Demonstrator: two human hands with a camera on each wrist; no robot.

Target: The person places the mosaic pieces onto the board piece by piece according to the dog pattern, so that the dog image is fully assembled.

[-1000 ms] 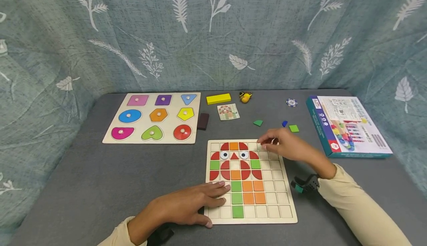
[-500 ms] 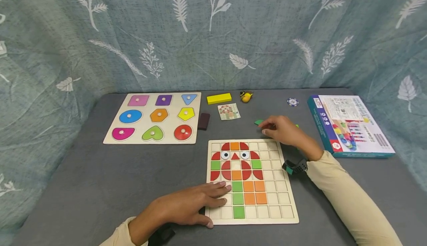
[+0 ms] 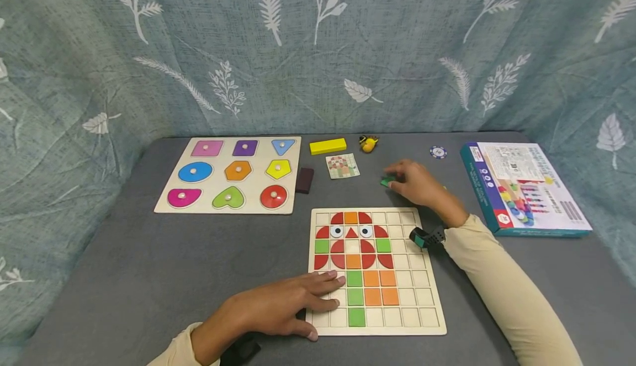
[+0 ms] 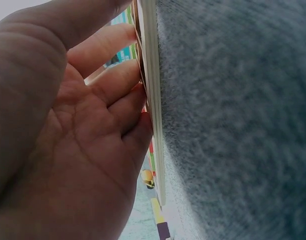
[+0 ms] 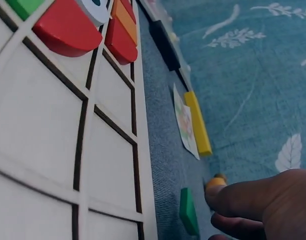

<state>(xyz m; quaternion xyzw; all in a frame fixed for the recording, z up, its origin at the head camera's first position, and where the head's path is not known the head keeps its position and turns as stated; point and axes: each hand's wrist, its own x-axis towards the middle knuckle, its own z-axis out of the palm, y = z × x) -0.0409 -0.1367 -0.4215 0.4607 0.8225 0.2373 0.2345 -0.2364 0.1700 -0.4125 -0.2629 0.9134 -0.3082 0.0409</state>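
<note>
In the head view a wooden grid board [image 3: 416, 297] lies on the grey table. It holds red, orange and green tiles and two eye tiles. My left hand [image 3: 288, 304] rests with straight fingers on its lower left edge; the left wrist view shows the palm [image 4: 88, 155] against that edge. Beyond the board's far edge, my right hand [image 3: 417, 184] is at a green tile [image 3: 386, 180] with cut corners. In the right wrist view that green tile [image 5: 188, 212] lies on the table, apart from the thumb [image 5: 243, 199]. Some right fingertips are hidden.
Back left lies a knobbed shape puzzle [image 3: 258, 203]. Near it are a dark brown block [image 3: 305, 180], a yellow block [image 3: 328, 146], a picture card [image 3: 342, 166] and a bee figure [image 3: 368, 144]. A poker chip [image 3: 438, 152] and a box [image 3: 529, 189] are on the right.
My right hand has moved from the board's far right corner, away and slightly left, to the green tile. The left hand has stayed on the board.
</note>
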